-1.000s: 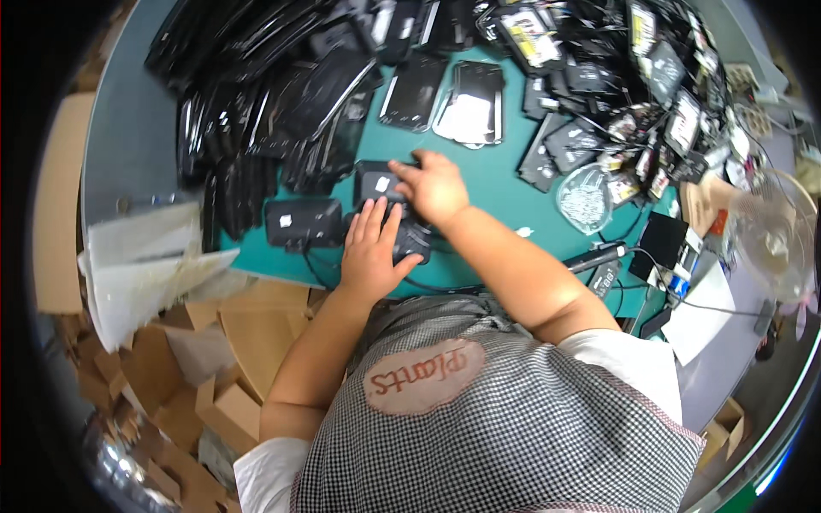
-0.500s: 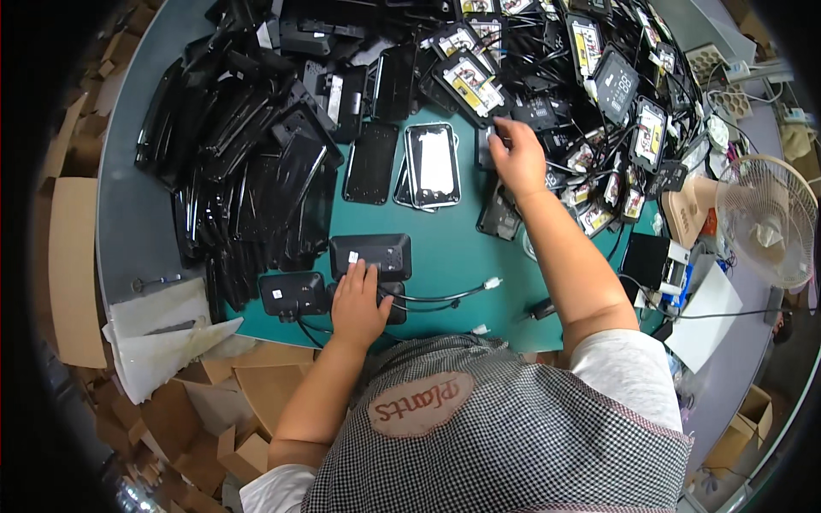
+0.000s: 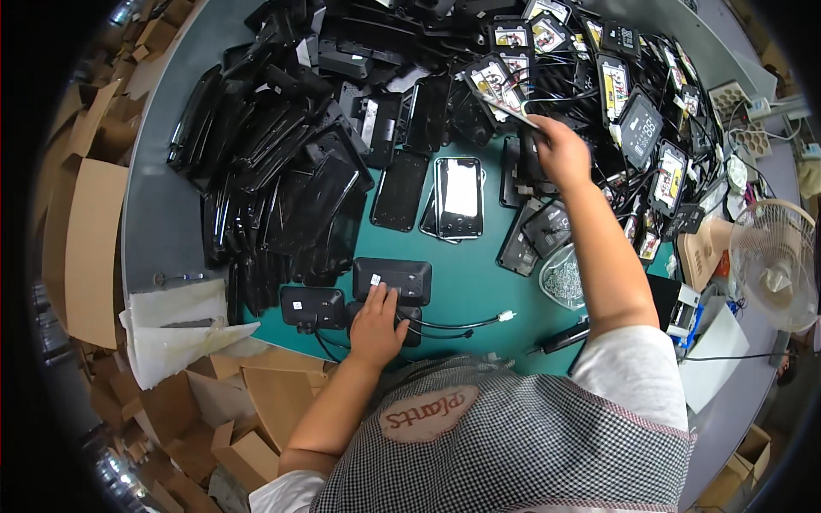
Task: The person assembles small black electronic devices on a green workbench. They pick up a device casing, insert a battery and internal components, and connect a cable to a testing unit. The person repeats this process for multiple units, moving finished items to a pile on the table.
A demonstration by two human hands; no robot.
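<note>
My left hand (image 3: 376,332) lies flat with its fingers stretched out, fingertips on a black plastic housing (image 3: 410,282) with a small white sticker. Beside it on the left is a smaller black box (image 3: 313,309) with a cable. Black cables with a white connector (image 3: 506,316) run to the right of the hand. Farther off, my right hand (image 3: 563,154) pinches a thin flat panel (image 3: 511,111), tilted and seen nearly edge-on, beside the pile of wired display modules (image 3: 643,128). Two framed panels, the upper a bright shiny one (image 3: 459,197), overlap in the middle, next to a black cover (image 3: 399,190).
Stacked black covers (image 3: 274,171) fill the left side. By my right forearm are a clear container of screws (image 3: 562,278) and a black pen-like tool (image 3: 564,336). A fan (image 3: 774,265) stands at the right; cardboard boxes (image 3: 98,248) lie beyond the table's left edge.
My right hand has moved away from me and lifted a thin panel off the pile. The view has shifted, uncovering the screw container. My left hand stays on the housing.
</note>
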